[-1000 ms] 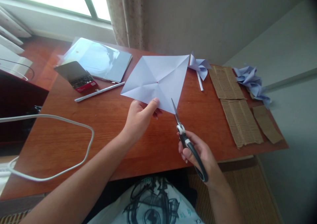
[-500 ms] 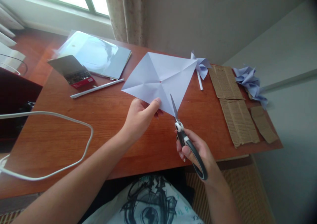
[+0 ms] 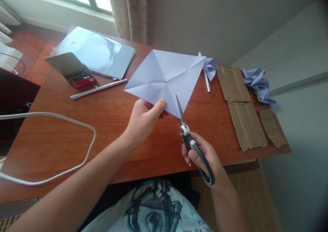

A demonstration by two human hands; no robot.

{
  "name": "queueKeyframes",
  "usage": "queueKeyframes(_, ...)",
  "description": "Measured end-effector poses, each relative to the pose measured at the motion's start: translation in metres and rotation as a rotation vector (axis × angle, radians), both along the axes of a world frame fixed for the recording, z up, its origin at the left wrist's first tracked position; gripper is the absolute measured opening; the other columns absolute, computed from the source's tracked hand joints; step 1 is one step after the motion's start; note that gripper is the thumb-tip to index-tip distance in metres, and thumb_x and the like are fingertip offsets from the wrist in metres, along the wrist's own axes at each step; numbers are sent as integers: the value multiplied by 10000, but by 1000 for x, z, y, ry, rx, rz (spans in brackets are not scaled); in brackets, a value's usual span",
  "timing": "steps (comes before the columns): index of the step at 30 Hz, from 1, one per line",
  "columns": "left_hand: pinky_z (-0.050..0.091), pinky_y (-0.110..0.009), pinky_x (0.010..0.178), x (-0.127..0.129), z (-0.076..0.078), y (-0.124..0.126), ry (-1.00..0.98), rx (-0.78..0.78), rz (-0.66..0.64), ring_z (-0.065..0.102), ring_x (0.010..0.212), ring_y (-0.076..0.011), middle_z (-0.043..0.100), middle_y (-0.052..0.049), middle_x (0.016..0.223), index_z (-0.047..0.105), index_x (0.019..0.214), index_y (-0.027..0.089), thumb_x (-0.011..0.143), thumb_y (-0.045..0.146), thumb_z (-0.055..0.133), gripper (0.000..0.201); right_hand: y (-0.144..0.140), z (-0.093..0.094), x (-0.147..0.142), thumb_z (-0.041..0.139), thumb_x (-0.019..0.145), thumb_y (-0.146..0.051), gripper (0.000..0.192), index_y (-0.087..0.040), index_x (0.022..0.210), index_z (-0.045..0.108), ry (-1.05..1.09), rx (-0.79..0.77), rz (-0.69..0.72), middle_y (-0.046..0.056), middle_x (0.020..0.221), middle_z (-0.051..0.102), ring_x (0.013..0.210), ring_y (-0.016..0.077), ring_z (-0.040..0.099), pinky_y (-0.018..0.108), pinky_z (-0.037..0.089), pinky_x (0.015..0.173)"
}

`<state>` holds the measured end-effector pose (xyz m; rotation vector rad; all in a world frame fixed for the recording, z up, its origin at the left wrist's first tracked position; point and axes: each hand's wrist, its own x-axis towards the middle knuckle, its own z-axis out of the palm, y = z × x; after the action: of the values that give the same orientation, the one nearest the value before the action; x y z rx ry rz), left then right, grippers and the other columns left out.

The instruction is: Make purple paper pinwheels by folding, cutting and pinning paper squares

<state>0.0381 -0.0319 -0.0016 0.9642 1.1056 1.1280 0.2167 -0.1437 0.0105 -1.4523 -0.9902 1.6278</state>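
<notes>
A creased sheet of white paper with a small hole near its centre is pinched at its near edge by my left hand, thumb on top and fingers beneath. My right hand is wrapped round the black-and-white handles of a pair of scissors. One blade lies over the paper at its near corner; the other blade is mostly hidden under the sheet. Behind the paper's right corner lies a paper pinwheel on a white stick.
Left on the table are a rolled paper stick, an open box of small metal pieces, a glossy folder and a white cable. Cardboard pieces and crumpled paper lie at the right.
The view has shifted very slightly. Both hands, the paper and the scissors hold nearly the same positions relative to each other.
</notes>
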Motion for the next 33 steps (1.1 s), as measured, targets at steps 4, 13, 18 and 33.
queueKeyframes(4,467,-228,521,1,1,0,-7,-3,14,593,519,-133,660,-31,573,655,623,143,809,296,655,241,-1,-1,1,734,832,-545,541,-211,1230,587,-5,-1,2,21,851,572,678,130,483,249,406,597)
queueKeyframes(13,476,-228,528,0,-2,0,-7,7,-3,608,536,-137,668,-33,583,664,636,140,821,298,656,243,0,-1,0,735,829,-544,540,-211,1229,589,0,4,-7,18,839,570,666,132,486,252,401,584)
queueKeyframes(18,472,-233,528,1,0,0,-7,-2,7,600,530,-139,661,-32,580,659,631,145,804,305,664,235,0,-1,-1,744,817,-548,552,-209,1224,592,2,-2,-8,21,843,575,669,133,488,253,411,591)
queueKeyframes(33,474,-230,526,0,0,1,26,27,-20,600,537,-137,652,-22,589,643,645,148,825,287,634,228,-2,-5,-1,750,829,-531,547,-218,1246,586,36,3,-26,14,851,573,669,126,489,246,400,579)
